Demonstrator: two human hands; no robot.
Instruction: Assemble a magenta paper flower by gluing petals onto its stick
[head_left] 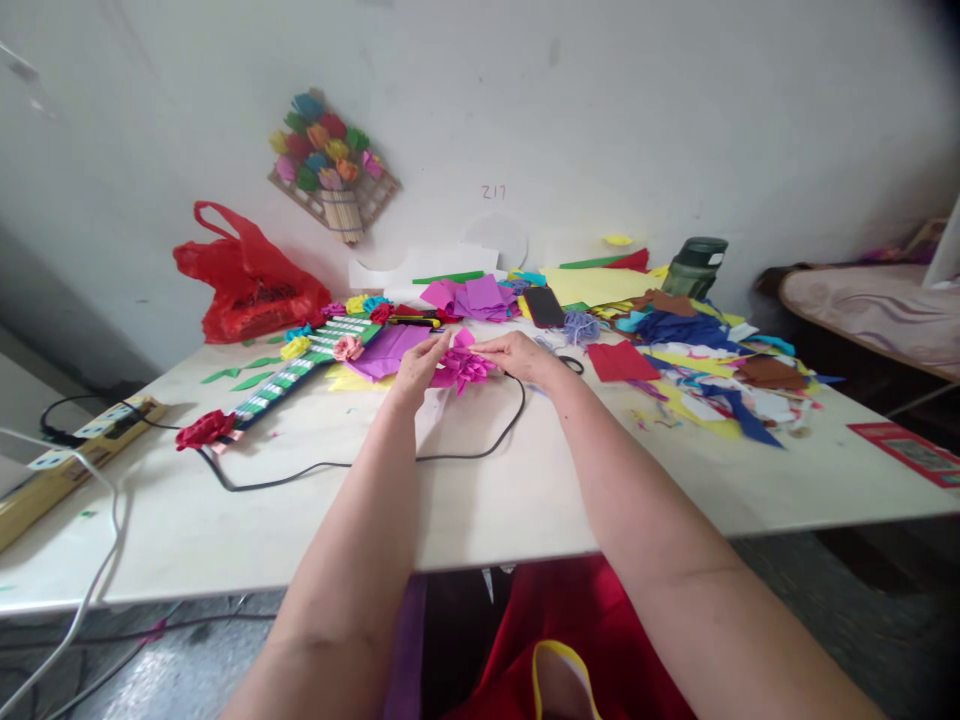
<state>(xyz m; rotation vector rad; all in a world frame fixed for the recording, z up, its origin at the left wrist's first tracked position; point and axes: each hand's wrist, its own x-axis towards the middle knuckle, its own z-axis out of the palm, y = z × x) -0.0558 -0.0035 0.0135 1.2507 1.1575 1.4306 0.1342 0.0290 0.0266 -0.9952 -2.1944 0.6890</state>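
A magenta crepe-paper flower (463,370) with pointed petals lies at the middle of the table, between my two hands. My left hand (421,368) is at its left edge, its fingers drawn together on the paper. From the other side, my right hand (519,358) pinches the flower's upper right part, thumb and forefinger close together. The fingertips are partly hidden among the petals. Just left of my left hand lie purple paper sheets (386,350), with yellow paper (360,380) under them.
A green-and-white striped panel with paper flowers (281,388) lies left. A black cable (315,467) crosses the table before the flower. Behind are a red plastic bag (251,285), a phone (544,307) and a green bottle (696,268). Paper scraps (697,350) spread right.
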